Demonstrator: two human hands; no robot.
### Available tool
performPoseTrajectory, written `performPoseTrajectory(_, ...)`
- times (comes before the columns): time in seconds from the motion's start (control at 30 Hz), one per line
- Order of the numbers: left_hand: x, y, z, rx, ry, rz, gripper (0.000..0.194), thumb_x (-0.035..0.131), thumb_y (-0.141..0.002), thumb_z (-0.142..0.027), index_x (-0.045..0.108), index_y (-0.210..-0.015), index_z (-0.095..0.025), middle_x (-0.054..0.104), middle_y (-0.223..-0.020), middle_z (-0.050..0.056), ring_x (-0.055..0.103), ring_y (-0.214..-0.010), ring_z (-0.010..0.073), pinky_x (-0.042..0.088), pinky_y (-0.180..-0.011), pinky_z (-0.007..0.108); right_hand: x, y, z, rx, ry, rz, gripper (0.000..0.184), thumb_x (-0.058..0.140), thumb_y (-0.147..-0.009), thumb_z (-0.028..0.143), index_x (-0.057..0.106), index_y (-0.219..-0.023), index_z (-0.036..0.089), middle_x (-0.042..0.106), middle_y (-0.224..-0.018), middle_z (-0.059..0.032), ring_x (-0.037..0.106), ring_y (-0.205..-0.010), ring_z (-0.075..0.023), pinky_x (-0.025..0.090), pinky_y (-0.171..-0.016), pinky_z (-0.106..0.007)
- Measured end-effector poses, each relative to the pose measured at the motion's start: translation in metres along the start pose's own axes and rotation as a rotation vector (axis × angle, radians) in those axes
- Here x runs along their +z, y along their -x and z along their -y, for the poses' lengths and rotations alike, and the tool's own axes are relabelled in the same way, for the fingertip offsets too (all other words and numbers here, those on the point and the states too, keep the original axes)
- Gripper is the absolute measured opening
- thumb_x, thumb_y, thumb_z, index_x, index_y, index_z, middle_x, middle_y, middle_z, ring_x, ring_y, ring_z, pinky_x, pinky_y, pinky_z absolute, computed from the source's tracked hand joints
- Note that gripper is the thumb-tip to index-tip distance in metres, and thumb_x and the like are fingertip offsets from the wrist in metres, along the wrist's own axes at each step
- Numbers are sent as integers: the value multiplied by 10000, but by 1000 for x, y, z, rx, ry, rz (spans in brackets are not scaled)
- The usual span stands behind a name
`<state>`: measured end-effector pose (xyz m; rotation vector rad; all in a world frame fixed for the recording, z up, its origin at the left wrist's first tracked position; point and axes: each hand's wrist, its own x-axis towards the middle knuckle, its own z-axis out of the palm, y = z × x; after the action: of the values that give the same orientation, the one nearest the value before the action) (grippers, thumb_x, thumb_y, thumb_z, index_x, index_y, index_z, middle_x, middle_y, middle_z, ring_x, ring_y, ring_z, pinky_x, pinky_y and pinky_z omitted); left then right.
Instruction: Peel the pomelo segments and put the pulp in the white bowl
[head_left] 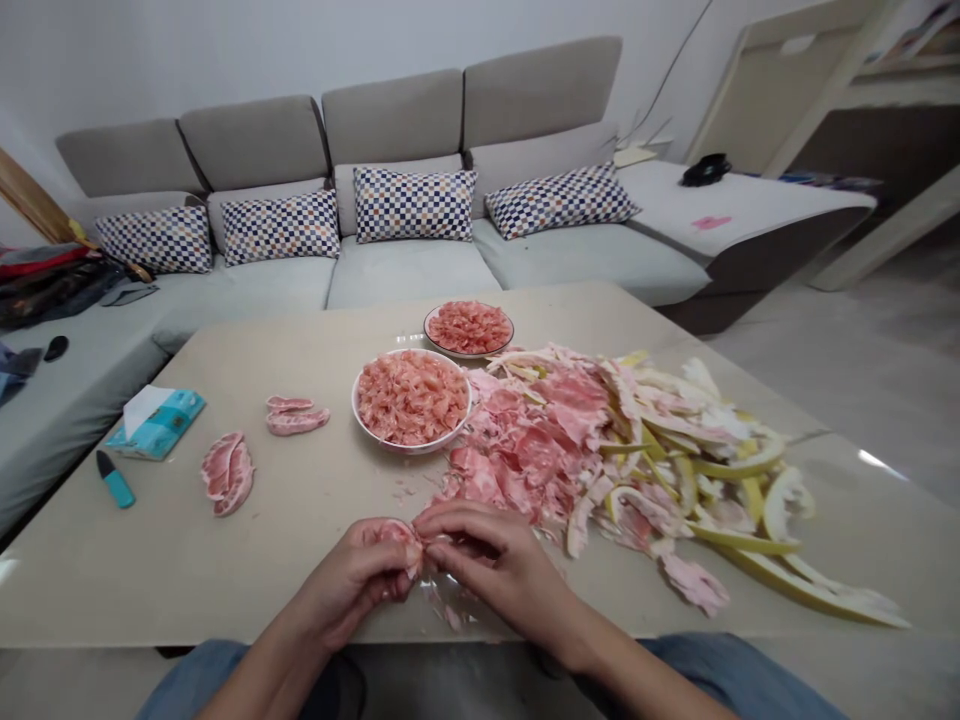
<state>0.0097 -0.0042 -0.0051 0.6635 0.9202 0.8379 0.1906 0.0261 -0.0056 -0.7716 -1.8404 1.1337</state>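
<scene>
My left hand (367, 572) is closed around a pink pomelo segment (396, 532) just above the table's near edge. Against that segment's right side, my right hand (487, 550) has its thumb and fingertips pinched together; what lies between them is hidden. A white bowl (411, 400) heaped with pink pomelo pulp stands beyond my hands. Behind it is a dark-rimmed plate (469, 330) of more pulp. To the left lie several unpeeled pomelo segments (228, 473), with others (296, 415) farther back. Small pink scraps lie under my hands.
A large pile of pink membranes (540, 430) and yellow-green pomelo rind (742, 545) covers the table's right side. A tissue pack (157, 424) and a small knife with a teal handle (115, 481) lie at the left. A grey sofa (405, 270) runs behind the table (300, 560).
</scene>
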Motion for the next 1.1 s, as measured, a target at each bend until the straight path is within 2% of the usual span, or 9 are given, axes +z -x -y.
performPoseTrajectory(0.1, -1, -1, 0, 2, 4, 24, 148, 653, -717, -169, 580, -600, -116, 514, -538, -6, 396, -496, 81, 280, -513, 216, 0, 0, 2, 185, -144, 22, 136, 649, -831, 260, 720, -929, 197, 727, -876, -56, 672, -797, -163, 536, -723, -261)
performPoseTrajectory(0.2, -1, -1, 0, 8, 18, 50, 141, 637, -728, -162, 587, -605, -114, 513, -543, -3, 405, -511, 87, 287, -528, 219, 2, 0, 1, 386, -384, 56, 191, 662, -817, 335, 700, -937, 190, 700, -742, -20, 652, -652, -126, 526, -595, -215)
performPoseTrajectory(0.3, -1, 0, -1, 12, 15, 69, 151, 634, -732, -169, 586, -600, -115, 515, -539, 2, 406, -522, 93, 283, -527, 223, 4, 1, -2, 491, -572, 78, 226, 685, -795, 373, 675, -933, 195, 669, -687, 13, 630, -613, -98, 503, -553, -180)
performPoseTrajectory(0.53, 2, 0, -3, 20, 5, 31, 198, 643, -760, -212, 572, -597, -124, 498, -531, -11, 385, -496, 84, 266, -491, 214, 4, 0, -1, 498, -659, 90, 268, 727, -764, 351, 640, -965, 196, 669, -733, 27, 613, -645, -67, 480, -578, -146)
performPoseTrajectory(0.83, 2, 1, -3, 10, 0, 71, 147, 651, -734, -186, 580, -626, -117, 510, -546, -6, 395, -498, 86, 270, -500, 216, 1, -2, -2, 657, -717, 36, 351, 768, -702, 411, 655, -919, 161, 691, -694, -1, 639, -585, -85, 484, -517, -153)
performPoseTrajectory(0.93, 2, 4, -7, 17, -18, 91, 162, 660, -731, -217, 565, -630, -132, 503, -536, -12, 392, -500, 94, 270, -504, 223, -4, -2, -6, 689, -733, 1, 351, 764, -712, 413, 655, -925, 156, 701, -706, -20, 645, -574, -89, 451, -452, -131)
performPoseTrajectory(1.0, 2, 6, -11, 35, -97, 76, 184, 656, -750, -257, 563, -642, -140, 506, -553, -14, 391, -515, 99, 277, -513, 225, -7, -2, -9, 709, -736, -18, 349, 764, -719, 404, 657, -942, 158, 708, -714, -29, 650, -569, -91, 439, -433, -122)
performPoseTrajectory(1.1, 1, 4, -14, 93, -398, 7, 214, 621, -795, -306, 595, -662, -140, 519, -593, -9, 409, -559, 115, 304, -547, 229, -10, -2, -10, 716, -738, -31, 338, 759, -733, 385, 662, -975, 169, 719, -758, -37, 664, -602, -95, 483, -480, -137)
